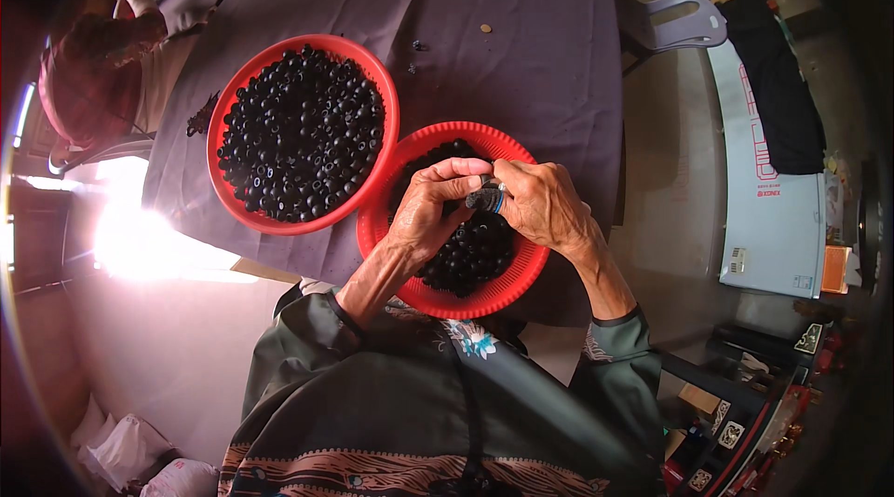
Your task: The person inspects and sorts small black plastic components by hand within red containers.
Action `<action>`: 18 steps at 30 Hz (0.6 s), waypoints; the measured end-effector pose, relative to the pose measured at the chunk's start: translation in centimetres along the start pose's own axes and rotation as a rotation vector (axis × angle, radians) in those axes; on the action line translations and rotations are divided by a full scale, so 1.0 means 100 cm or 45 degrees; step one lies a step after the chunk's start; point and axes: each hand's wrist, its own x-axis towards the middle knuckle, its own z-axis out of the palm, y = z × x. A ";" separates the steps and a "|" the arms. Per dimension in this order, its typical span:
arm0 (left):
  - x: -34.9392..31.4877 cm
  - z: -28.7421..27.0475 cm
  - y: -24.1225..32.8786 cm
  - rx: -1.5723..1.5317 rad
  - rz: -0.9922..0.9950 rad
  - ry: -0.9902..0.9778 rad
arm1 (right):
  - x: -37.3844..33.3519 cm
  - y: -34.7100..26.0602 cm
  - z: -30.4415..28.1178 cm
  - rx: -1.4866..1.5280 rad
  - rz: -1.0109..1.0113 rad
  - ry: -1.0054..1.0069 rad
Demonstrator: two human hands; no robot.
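Note:
Both my hands meet above a red plastic basket [526,278] partly filled with small round black pieces [470,259]. My left hand [428,210] is closed, its thumb and fingers pinching at a small dark ribbed piece with a bluish edge [483,200]. My right hand [548,204] is closed too, curled over the other side of that piece, and the fingertips of both hands nearly touch. What exactly the piece is cannot be made out. To the left, a second red basket [391,106] is heaped with black pieces, some bead-like and some hollow like caps or rings.
A dark purple cloth covers the table [521,78]. Small scraps [417,46] and a tan disc [485,28] lie on it. Another person [102,78] sits at the far left. On the right are a grey plastic chair [689,22] and a pale cabinet [773,227] with black cloth over it.

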 end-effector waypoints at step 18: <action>0.008 -0.013 0.007 0.113 -0.038 0.071 | -0.014 0.006 -0.006 0.269 0.279 -0.062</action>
